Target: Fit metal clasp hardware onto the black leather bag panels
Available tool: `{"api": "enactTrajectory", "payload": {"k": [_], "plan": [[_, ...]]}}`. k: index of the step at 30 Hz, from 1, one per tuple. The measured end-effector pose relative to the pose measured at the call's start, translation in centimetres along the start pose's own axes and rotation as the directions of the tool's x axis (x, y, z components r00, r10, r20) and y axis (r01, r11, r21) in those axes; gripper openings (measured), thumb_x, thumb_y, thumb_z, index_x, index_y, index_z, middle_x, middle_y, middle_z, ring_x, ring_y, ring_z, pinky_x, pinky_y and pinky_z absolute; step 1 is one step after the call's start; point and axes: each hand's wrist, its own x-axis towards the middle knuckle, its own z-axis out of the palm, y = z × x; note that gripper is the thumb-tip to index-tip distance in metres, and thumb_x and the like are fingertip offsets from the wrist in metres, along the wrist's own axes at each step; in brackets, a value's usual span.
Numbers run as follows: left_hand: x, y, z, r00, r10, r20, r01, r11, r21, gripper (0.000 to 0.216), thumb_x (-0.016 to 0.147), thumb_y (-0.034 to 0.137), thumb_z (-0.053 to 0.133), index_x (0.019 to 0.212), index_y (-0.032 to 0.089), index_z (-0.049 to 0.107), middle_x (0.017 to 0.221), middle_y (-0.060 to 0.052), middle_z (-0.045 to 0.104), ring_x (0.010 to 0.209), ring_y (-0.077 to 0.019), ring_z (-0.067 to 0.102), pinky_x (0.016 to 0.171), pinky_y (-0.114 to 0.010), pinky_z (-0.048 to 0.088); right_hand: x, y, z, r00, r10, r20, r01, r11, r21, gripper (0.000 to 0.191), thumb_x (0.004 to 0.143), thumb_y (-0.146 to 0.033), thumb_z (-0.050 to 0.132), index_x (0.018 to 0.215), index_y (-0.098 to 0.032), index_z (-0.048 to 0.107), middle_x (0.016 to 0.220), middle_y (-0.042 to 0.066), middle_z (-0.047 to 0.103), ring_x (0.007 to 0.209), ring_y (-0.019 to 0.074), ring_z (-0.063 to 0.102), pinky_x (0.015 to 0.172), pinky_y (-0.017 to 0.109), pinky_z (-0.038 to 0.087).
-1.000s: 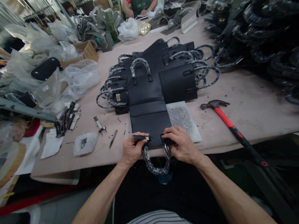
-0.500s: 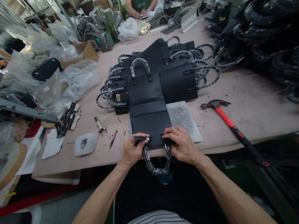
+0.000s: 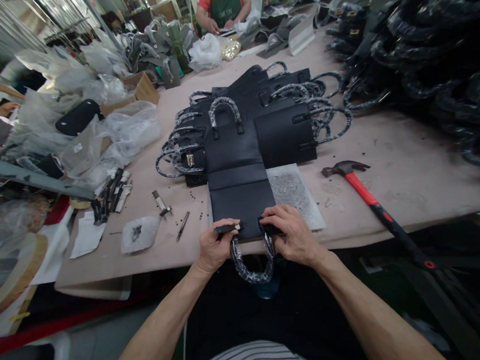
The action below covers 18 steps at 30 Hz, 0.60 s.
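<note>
A black leather bag panel (image 3: 240,200) lies unfolded at the near table edge. Its plastic-wrapped handle (image 3: 252,273) hangs over the edge toward me. Between the thumb and fingers of my left hand (image 3: 215,245) is a short black strap (image 3: 225,228), held at the left foot of this handle. My right hand (image 3: 294,233) pinches another black strap piece (image 3: 272,228) at the right foot, its fingers covering most of it. The panel's far end carries a second wrapped handle (image 3: 225,109).
A white slab (image 3: 298,194) lies partly under the panel. To the right rests a hammer (image 3: 368,195); to the left are a metal punch (image 3: 183,225) and a small plastic bag (image 3: 139,233). More black bag pieces (image 3: 287,131) are piled behind. Across the table a co-worker (image 3: 225,3) handles something.
Both hands keep their hold on the strap pieces, with the left hand shifted very slightly. The co-worker's hands have moved a little. The view has shifted slightly.
</note>
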Motion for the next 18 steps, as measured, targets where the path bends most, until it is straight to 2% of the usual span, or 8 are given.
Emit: {"api": "enactTrajectory", "payload": {"k": [6, 18], "plan": [[0.5, 0.1, -0.2, 0.999, 0.015, 0.048, -0.017, 0.999, 0.046, 0.009, 0.090, 0.021, 0.068, 0.098, 0.019, 0.069, 0.099, -0.008, 0.078, 0.095, -0.0203, 0.075, 0.094, -0.040, 0.060, 0.0, 0.0, 0.0, 1.000, -0.002, -0.009, 0.002, 1.000, 0.007, 0.049, 0.063, -0.005, 0.053, 0.108, -0.021, 0.065, 0.114, 0.009, 0.064, 0.106, 0.0277, 0.054, 0.094, 0.047, 0.042], [1.8, 0.5, 0.4, 0.982, 0.108, 0.158, -0.127, 0.985, 0.114, 0.012, 0.090, 0.015, 0.063, 0.099, 0.018, 0.069, 0.095, -0.005, 0.076, 0.090, -0.0161, 0.073, 0.084, -0.027, 0.059, -0.1, 0.3, 0.1, 1.000, 0.003, 0.005, -0.002, 1.000, -0.013, 0.049, 0.062, -0.006, 0.052, 0.108, -0.019, 0.066, 0.115, 0.010, 0.064, 0.107, 0.0282, 0.053, 0.094, 0.047, 0.042]]}}
